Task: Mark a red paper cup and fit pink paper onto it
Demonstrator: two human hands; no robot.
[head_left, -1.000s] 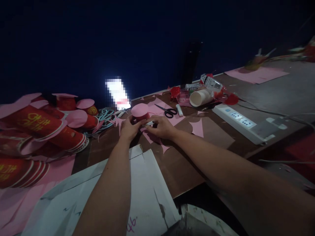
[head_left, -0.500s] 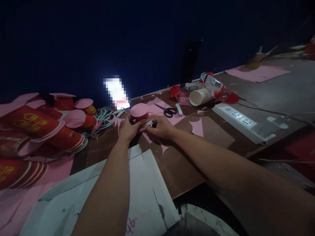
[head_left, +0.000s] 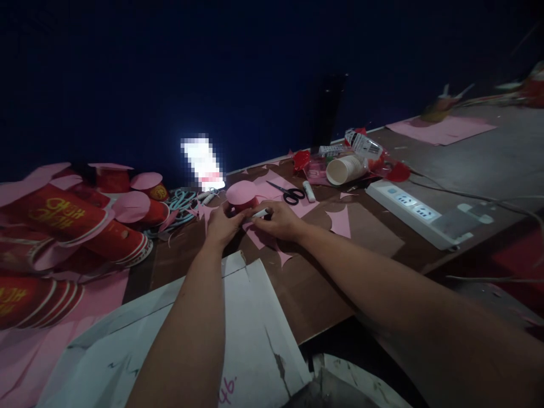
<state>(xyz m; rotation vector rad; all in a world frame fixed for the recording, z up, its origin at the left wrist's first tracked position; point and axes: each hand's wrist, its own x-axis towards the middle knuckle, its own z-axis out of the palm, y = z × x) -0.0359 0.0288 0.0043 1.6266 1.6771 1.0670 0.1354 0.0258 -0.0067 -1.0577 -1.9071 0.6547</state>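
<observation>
A small red paper cup (head_left: 254,203) stands on the brown table with a round pink paper disc (head_left: 241,192) on its top. My left hand (head_left: 222,224) is closed around the cup's near left side. Between the fingers of my right hand (head_left: 278,221) is a white glue stick (head_left: 260,213), its end close to my left thumb and the cup. Just beyond my right hand, black-handled scissors (head_left: 292,195) lie on pink paper, beside a second white tube (head_left: 309,191). Pink paper offcuts (head_left: 340,221) surround my hands.
Red cups with pink discs (head_left: 68,212) are heaped on the left, near a bundle of pale blue cord (head_left: 182,204). A lit phone (head_left: 204,164) stands behind. Stacked paper cups (head_left: 346,169) and a power strip (head_left: 403,212) lie right; white cardboard (head_left: 255,317) is in front.
Both hands stay at the cup. The glue stick has shifted slightly in my right hand, and the camera view has moved a little.
</observation>
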